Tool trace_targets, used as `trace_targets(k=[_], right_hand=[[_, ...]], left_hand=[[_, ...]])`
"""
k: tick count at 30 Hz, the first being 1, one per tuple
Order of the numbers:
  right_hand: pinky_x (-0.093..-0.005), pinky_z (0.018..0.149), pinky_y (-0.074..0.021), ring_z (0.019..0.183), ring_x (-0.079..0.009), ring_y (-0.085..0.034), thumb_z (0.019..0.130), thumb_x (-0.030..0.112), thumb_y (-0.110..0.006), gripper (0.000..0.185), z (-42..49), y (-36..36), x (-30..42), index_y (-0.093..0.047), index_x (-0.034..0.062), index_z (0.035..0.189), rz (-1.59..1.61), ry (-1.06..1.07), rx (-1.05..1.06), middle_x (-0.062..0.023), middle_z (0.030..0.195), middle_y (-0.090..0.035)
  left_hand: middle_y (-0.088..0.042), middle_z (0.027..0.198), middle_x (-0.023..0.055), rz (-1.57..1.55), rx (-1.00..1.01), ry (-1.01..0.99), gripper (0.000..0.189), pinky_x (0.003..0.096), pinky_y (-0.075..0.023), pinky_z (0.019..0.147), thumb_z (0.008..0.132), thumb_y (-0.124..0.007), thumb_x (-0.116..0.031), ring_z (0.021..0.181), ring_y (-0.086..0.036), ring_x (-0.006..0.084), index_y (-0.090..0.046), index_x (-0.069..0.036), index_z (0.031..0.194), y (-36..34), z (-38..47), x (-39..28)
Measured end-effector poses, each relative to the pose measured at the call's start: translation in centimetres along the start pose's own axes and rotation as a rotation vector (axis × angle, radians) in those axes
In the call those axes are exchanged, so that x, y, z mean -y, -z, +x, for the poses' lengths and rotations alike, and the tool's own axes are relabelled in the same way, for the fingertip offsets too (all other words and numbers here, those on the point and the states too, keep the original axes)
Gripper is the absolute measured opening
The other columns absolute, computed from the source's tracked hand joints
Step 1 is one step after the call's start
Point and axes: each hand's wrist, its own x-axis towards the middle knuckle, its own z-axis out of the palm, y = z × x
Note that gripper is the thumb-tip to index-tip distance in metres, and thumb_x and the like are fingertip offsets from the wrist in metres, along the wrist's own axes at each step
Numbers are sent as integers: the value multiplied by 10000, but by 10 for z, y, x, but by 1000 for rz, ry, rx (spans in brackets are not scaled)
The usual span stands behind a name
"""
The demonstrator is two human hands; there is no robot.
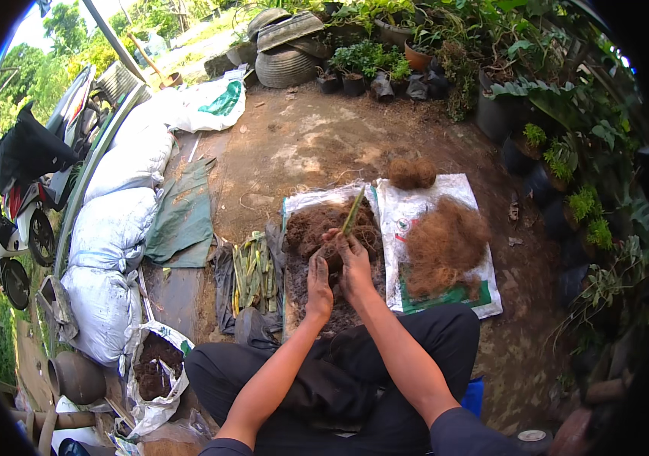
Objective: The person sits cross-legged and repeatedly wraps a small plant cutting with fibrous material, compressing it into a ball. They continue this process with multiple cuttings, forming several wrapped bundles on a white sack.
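Observation:
My left hand point(320, 285) and my right hand point(354, 265) are cupped around a dark clump of soil point(334, 259), mostly hidden between the palms. From its top a pointed green leaf cutting point(353, 211) leans up and to the right, close to my right fingers. Beneath both hands, a heap of brown soil point(316, 225) covers an opened white sack. Left of it, several green leaf cuttings point(256, 271) lie on black plastic. On the right, loose brown coconut fibre point(444, 251) rests on a second white sack point(394, 239). Two fibre-wrapped balls point(411, 172) sit at its far edge.
Filled white sacks point(110, 228) line the left side, beside a green cloth point(182, 216). An open sack of soil point(159, 365) stands near my left knee. Potted plants point(358, 80) border the back and right. Motorcycles point(34, 216) are parked beyond the sacks.

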Motion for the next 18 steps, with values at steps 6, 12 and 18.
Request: trace_targets(k=[6, 12, 18], right_hand=[[-373, 955, -406, 1151, -309, -497, 727, 386, -735, 629, -13, -6, 14, -557, -32, 1162, -1164, 335, 234, -198, 1227, -526], [-417, 990, -370, 1177, -342, -477, 716, 509, -676, 691, -17, -9, 29, -572, -23, 1146, -1258, 296, 364, -225, 1200, -543], [-417, 850, -467, 895, -328, -627, 722, 260, -653, 369, -27, 5, 11, -638, 31, 1011, -1166, 715, 246, -168, 974, -648]], left_hand=[[-534, 1105, 52, -519, -42, 285, 435, 347, -429, 922, 970, -353, -427, 1029, -525, 167, -470, -75, 1197, 25, 2, -8], [-567, 1132, 71, -789, 22, 389, 446, 310, -454, 888, 968, -390, -398, 1024, -557, 168, -491, -44, 1222, 23, 1, -28], [-517, 1208, 77, -452, 5, 243, 385, 307, -397, 955, 991, -361, -283, 1100, -496, 150, -455, -18, 1253, 12, -12, -8]])
